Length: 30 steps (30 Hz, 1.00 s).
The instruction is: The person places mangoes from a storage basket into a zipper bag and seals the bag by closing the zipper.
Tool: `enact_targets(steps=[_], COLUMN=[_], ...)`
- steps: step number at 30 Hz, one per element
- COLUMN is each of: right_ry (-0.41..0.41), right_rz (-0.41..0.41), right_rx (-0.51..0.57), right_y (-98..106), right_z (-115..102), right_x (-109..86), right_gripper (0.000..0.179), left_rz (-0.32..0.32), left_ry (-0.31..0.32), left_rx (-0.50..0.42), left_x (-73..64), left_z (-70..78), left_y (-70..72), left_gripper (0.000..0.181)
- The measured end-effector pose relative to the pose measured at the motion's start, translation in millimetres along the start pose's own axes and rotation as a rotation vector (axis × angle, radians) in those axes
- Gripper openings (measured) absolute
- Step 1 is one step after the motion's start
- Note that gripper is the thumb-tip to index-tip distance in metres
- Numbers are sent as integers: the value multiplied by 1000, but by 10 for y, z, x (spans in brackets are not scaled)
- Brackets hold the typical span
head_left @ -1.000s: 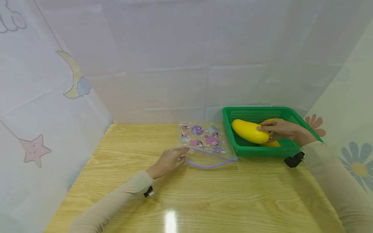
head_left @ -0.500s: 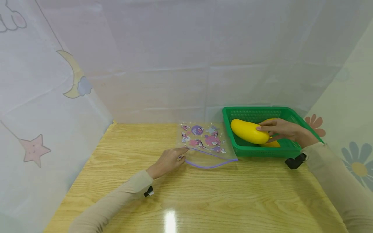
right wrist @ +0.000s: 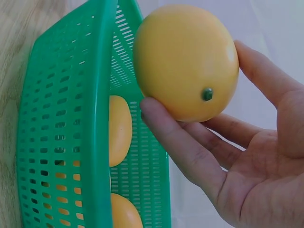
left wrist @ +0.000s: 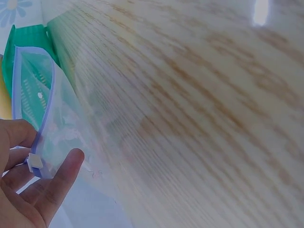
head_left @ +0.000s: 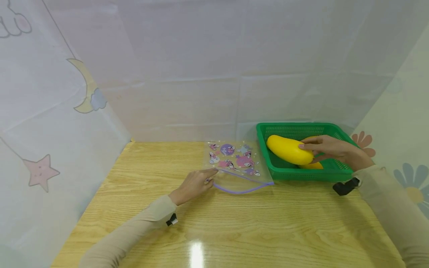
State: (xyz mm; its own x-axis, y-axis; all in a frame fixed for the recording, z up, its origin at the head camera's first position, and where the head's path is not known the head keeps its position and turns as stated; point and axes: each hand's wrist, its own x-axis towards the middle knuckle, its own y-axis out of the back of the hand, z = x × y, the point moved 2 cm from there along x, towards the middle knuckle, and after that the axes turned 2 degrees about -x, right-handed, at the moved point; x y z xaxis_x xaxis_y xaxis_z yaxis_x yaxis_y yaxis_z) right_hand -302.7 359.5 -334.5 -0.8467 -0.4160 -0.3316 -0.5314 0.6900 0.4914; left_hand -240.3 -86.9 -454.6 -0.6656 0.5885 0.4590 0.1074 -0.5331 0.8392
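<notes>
My right hand [head_left: 330, 149] grips a large yellow mango [head_left: 289, 149] with a small green stem end. In the right wrist view, the thumb and fingers spread round the mango [right wrist: 185, 61], which is level with the rim of the green basket [right wrist: 97, 118]. More mangoes [right wrist: 119, 130] lie inside, partly hidden by the basket wall. On the table, my left hand [head_left: 195, 185] holds the left corner of a clear zip bag [head_left: 239, 160] with cartoon prints. Its purple-edged mouth gapes in the left wrist view, with a white slider [left wrist: 34, 162] between the fingers.
The basket stands at the table's back right, against the hanging sheet [head_left: 187, 108] and beside the bag. The wooden table [head_left: 234, 227] stretches out in front. Patterned sheets [head_left: 405, 130] hang at both sides.
My right hand has shifted slightly right, with the mango raised a little at its left end. The left hand and the bag have stayed in place.
</notes>
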Motion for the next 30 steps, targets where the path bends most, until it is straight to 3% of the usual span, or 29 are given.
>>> enact_targets(steps=[13,30], right_ry=[59,107], right_rz=[-46,-66], right_rx=[38,-14], right_y=[-91,-242], right_z=[-69,-241], right_x=[-90,-240], right_gripper=[64,57], left_rz=[1,0], left_ry=[-5,3], left_rx=[11,5], left_x=[15,21], left_z=[2,-21], left_y=[5,0], left_gripper=[33,33])
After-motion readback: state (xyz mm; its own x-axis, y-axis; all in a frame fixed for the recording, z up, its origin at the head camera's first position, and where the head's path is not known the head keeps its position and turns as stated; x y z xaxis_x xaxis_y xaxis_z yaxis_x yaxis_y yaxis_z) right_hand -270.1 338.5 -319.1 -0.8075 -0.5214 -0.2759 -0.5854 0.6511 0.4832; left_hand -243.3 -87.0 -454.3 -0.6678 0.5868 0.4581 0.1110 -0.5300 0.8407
